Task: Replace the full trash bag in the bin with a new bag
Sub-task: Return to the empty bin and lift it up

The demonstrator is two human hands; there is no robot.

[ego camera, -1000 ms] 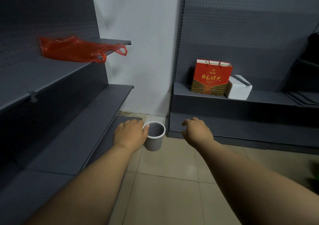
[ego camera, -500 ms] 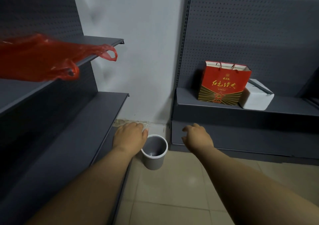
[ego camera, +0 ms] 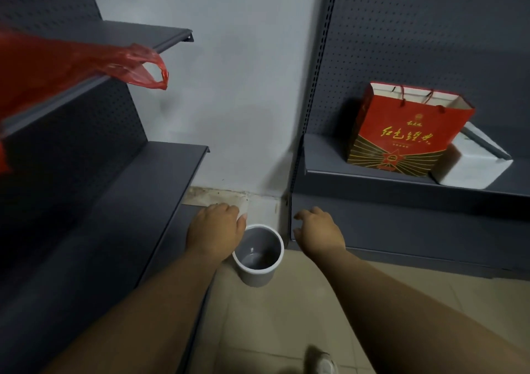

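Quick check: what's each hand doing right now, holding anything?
Left hand: at the gray bin's rim, fingers curled; grip cannot be told.
Right hand: open, empty, beside the bin.

You leaned in and down toward the corner, so the grey bin (ego camera: 258, 256) dropped lower in view and showed more of its bare inside. Your left hand (ego camera: 215, 234), which had touched the bin's rim, rose to sit above and left of it, fingers loosely curled. The red plastic bag (ego camera: 66, 69) on the upper shelf (ego camera: 149, 33) swung close, filling the left edge. The red gift bag (ego camera: 407, 128) slid right.
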